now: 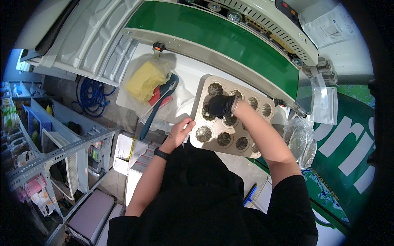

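A beige baking pan (234,130) with several fluted cups lies in front of me, slightly tilted in the view. My right hand (221,106), in a black glove, is over its left part with the fingers curled down at a cup; whatever they hold, if anything, is hidden. At the pan's left edge my bare left hand (181,131) is closed, thumb and fingers gripping the rim. Left of the pan, a large block of butter (145,80) rests on crumpled clear plastic. Beside it lie a dark blue spatula (152,119) and a metal spoon (172,86).
Behind the pan stands a green-fronted machine (213,39) with knobs. On the right are a crumpled foil-like bundle (301,141) and a clear plastic bag (324,104). Metal shelving (78,149) with packages fills the left, near a coiled blue hose (92,96). Boxes stand below.
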{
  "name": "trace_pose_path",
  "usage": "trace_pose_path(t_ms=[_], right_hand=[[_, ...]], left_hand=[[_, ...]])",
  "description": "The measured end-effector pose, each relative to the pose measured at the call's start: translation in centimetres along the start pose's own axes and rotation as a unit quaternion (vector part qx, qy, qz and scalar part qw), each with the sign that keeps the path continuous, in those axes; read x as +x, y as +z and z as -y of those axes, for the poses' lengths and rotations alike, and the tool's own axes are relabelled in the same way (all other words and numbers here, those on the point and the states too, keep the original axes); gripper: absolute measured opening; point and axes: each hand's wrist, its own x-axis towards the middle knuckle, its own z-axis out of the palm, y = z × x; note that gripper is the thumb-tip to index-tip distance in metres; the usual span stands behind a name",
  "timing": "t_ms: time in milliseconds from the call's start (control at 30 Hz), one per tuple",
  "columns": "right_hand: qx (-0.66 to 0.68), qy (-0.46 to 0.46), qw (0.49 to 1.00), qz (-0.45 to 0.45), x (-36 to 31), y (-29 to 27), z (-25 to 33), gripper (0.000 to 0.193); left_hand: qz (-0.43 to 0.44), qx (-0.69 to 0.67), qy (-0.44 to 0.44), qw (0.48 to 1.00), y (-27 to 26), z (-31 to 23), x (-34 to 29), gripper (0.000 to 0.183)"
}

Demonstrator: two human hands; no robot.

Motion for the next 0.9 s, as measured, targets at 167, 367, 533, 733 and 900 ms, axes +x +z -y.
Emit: trace_pose_path(t_ms=[167,367,533,733,900], right_hand=[[0.092,0.040,0.995,0.005,-1.2,-1.0,0.0,0.021],[0.147,0.208,0.967,0.014,-0.8,-2.6,1.5,0.027],[0.012,0.239,0.968,0.073,0.7,-1.5,2.2,0.021],[-0.071,0.182,0.972,0.132,1.9,-5.7,3.7,0.024],[0.127,0.125,0.983,-0.030,-0.2,-6.5,0.5,0.022]], left_hand=[[-0.002,-0.013,0.009,1.000,-0.1,-0.5,-0.1,0.024],[-0.004,-0.005,-0.009,1.000,0.0,-0.5,-0.2,0.024],[-0.014,0.009,0.018,1.000,0.1,0.0,0.1,0.027],[-0.019,0.003,0.014,1.000,0.0,0.1,-0.2,0.026],[-0.014,-0.020,0.014,1.000,0.1,-0.2,-0.4,0.024]])
